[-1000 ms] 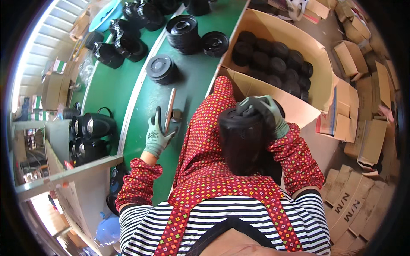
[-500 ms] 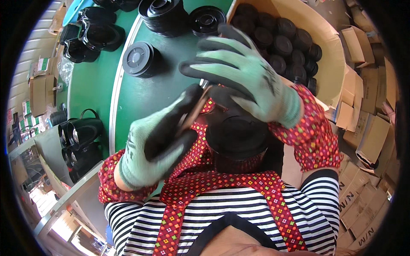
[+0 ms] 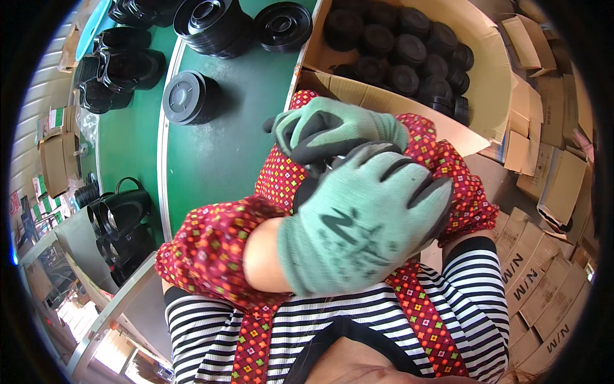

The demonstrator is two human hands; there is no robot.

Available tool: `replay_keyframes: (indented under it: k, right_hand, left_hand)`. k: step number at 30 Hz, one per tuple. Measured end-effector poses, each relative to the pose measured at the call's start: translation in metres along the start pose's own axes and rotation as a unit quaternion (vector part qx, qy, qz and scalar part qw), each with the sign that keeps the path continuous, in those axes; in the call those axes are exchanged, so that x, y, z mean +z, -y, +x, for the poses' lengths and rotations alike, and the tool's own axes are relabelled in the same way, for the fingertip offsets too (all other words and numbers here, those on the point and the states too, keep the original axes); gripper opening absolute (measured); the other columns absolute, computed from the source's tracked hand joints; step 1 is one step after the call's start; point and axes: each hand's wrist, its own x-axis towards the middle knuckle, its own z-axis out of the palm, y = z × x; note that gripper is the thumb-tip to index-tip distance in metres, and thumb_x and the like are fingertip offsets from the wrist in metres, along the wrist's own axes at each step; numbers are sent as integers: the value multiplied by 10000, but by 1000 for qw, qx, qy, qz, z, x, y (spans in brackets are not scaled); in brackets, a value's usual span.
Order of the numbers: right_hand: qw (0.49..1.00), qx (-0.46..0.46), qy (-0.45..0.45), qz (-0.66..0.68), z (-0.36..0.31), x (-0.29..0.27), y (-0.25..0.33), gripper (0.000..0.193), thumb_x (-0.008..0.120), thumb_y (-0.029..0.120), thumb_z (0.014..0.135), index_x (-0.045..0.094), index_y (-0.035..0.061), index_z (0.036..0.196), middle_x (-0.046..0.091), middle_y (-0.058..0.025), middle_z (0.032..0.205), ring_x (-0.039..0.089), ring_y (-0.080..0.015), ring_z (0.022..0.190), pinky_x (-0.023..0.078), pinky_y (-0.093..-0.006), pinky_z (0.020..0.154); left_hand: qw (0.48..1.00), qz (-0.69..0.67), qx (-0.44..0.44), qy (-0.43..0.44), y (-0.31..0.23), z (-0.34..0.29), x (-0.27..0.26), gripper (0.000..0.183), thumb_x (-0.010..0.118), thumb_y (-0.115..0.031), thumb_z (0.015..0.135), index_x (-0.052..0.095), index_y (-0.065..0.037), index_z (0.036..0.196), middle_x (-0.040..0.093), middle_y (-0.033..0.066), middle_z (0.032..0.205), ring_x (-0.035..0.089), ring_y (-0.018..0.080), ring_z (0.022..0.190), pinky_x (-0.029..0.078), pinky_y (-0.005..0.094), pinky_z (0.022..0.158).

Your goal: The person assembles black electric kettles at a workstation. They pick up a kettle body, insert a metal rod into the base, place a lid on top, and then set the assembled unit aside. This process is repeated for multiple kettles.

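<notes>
My left hand (image 3: 368,221), in a green and black work glove, reaches across my lap with its back up. Its fingers curl over something they hide. Just beyond it, my right hand (image 3: 339,131), gloved alike, is closed with bent fingers. A bit of shiny metal (image 3: 328,164) shows between the two hands, too little to name. Under the left hand, a dark edge of a black round object (image 3: 306,192) in my lap peeks out; the gloves cover the rest. The hands overlap closely, and I cannot tell whether they touch.
On the green table stand a short black round lidded piece (image 3: 185,97), a stack of black rings (image 3: 211,25) and a black disc (image 3: 283,25). Glossy black housings (image 3: 128,69) lie left. A carton (image 3: 492,83) of black round pieces stands right, near more cardboard boxes (image 3: 556,198).
My left hand has swung right and turned back up, covering the black round object. My right hand has drawn lower and curled its fingers. The thin strip in my left hand is now hidden.
</notes>
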Motion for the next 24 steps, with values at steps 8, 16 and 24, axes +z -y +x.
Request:
replay_keyframes:
  k: [8, 16, 24]
  right_hand:
    - [947, -268, -65, -161, -16, 31, -18, 434, 721, 147, 950, 666, 65, 1373, 614, -156, 1237, 620, -368, 1188, 474, -533, 1063]
    - [795, -122, -214, -555, -49, 64, 16, 283, 731, 189, 915, 708, 46, 1158, 626, -132, 1150, 623, -338, 1092, 455, -573, 1094]
    - [877, 112, -59, -464, -51, 37, 69, 505, 863, 401, 742, 647, 110, 1093, 596, -107, 1049, 577, -323, 1025, 435, -463, 929]
  left_hand:
    - [999, -18, -31, -1, -23, -18, 2, 563, 790, -254, 716, 750, -6, 1220, 721, 157, 1137, 706, 354, 1058, 559, 520, 996]
    - [924, -360, 122, -30, 40, -74, -17, 270, 676, -266, 889, 769, -19, 940, 698, 120, 889, 696, 320, 855, 561, 509, 857]
    - [910, -413, -13, -28, 54, -72, -48, 444, 646, -342, 1001, 664, 88, 1108, 683, 225, 1056, 708, 392, 988, 538, 548, 973]
